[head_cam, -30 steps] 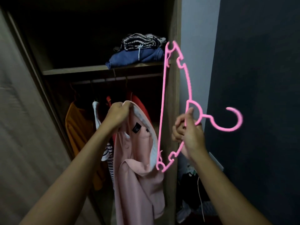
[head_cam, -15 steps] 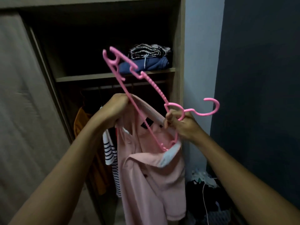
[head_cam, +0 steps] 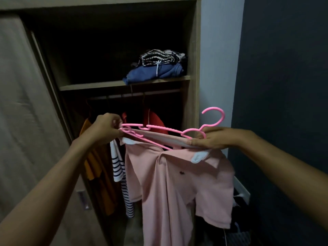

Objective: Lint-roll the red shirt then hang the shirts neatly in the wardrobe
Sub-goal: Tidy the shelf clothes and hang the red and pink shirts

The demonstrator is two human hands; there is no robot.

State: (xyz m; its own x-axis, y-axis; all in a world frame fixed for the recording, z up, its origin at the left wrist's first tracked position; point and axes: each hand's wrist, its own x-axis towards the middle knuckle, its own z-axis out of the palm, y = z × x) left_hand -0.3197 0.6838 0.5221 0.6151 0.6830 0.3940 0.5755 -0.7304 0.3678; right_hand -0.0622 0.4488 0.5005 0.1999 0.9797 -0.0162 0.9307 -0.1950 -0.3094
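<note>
While the pink shirt (head_cam: 177,183) hangs at frame centre before the wardrobe (head_cam: 192,50), the left hand (head_cam: 104,129) pinches its collar and one end of the hanger (head_cam: 159,128); the right hand (head_cam: 214,139) grips hanger neck and collar. Behind, a red shirt (head_cam: 152,118) hangs on the rail (head_cam: 134,94).

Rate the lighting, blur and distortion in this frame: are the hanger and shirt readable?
Head view: dim light, no glare; the pink plastic hanger and pale pink polo shirt read clearly; the wooden wardrobe sinks into near-black shadow above its shelf; the pale sliding door at left looks smeared; the wide-angle lens tilts the wardrobe's uprights.
</note>
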